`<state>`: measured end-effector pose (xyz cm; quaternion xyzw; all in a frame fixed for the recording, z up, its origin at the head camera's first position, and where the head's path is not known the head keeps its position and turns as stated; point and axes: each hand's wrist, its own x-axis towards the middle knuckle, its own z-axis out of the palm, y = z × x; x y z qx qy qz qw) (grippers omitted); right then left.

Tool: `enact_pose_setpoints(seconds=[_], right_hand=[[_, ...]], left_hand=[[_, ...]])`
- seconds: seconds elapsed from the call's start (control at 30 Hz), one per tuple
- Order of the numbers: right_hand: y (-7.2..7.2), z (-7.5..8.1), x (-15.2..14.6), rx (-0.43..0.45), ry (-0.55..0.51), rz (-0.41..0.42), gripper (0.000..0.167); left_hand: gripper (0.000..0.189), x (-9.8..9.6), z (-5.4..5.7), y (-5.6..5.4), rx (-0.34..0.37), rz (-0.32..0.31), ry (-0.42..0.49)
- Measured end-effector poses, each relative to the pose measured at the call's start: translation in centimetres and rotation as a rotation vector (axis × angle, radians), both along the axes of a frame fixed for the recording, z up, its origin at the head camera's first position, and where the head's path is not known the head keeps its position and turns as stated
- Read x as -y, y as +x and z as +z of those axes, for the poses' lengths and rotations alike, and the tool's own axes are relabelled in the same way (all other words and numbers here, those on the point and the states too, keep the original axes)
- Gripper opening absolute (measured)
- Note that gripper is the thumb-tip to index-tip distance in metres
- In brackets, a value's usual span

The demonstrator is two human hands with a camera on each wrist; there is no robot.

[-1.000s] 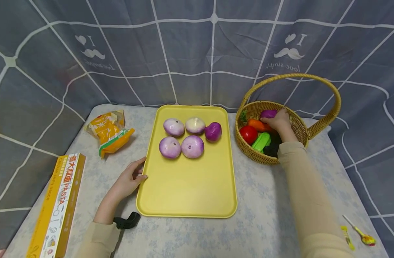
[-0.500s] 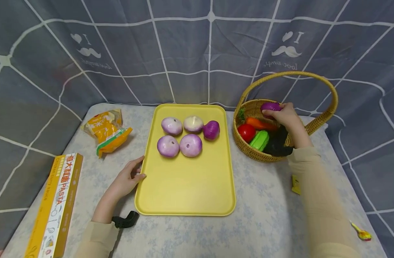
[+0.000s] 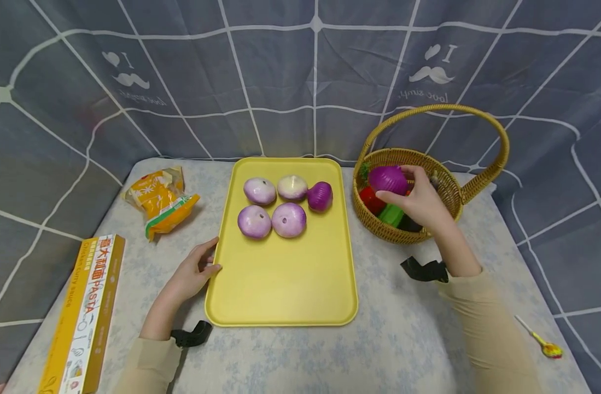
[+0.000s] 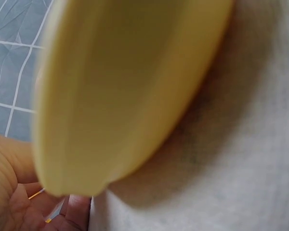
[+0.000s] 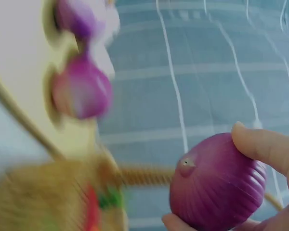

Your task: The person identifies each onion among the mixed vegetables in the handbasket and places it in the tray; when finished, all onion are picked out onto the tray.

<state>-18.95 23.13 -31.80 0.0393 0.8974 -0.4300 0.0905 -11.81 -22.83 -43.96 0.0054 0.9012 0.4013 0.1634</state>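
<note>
My right hand (image 3: 423,202) pinches a purple toy onion (image 3: 387,179) between thumb and fingers, above the wicker basket (image 3: 390,234). In the right wrist view the ribbed onion (image 5: 221,185) shows its small pale tip. At the left rim of the yellow tray (image 3: 280,290), my left hand (image 3: 191,273) holds the edge with thumb and fingers. Several onions lie grouped in the tray's far half: pale purple ones, such as the front onion (image 3: 289,220), and a deep purple onion (image 3: 320,197). A red tomato (image 3: 371,201) and a green vegetable (image 3: 391,214) sit in the basket.
The basket's tall handle (image 3: 502,148) arches over it. An orange snack bag (image 3: 162,202) and a long pasta box (image 3: 86,312) lie left of the tray. A lollipop (image 3: 546,346) lies at the front right. A grey patterned curtain (image 3: 280,82) hangs behind the table.
My right hand has taken the purple onion up from inside the basket and moved it left and nearer. My left hand stays at the tray's rim.
</note>
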Motion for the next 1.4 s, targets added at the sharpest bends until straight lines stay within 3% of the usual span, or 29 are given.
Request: enact_pose_setpoints(seconds=[0.17, 0.37, 0.7, 1.1, 1.4], right_hand=[[1.4, -3.3, 3.9, -0.039, -0.052, 0.037, 0.091], [1.0, -7.1, 7.5, -0.018, -0.100, 0.056, 0.087], [0.3, -10.3, 9.5, -0.037, 0.019, 0.117, 0.080], [0.4, -10.4, 9.6, -0.017, 0.034, 0.154, 0.096], [1.3, -7.3, 8.0, 0.032, -0.126, 0.096, 0.087]], left_hand=[[0.066, 0.2, -0.1, -0.4, 0.010, 0.003, -0.007], [0.066, 0.4, -0.1, -0.7, 0.001, -0.002, -0.010], [0.064, 0.5, -0.2, -0.6, -0.020, -0.007, -0.001], [0.066, 0.2, 0.0, -0.9, 0.007, -0.004, 0.019], [0.064, 0.4, 0.3, -1.1, -0.043, -0.021, -0.013]])
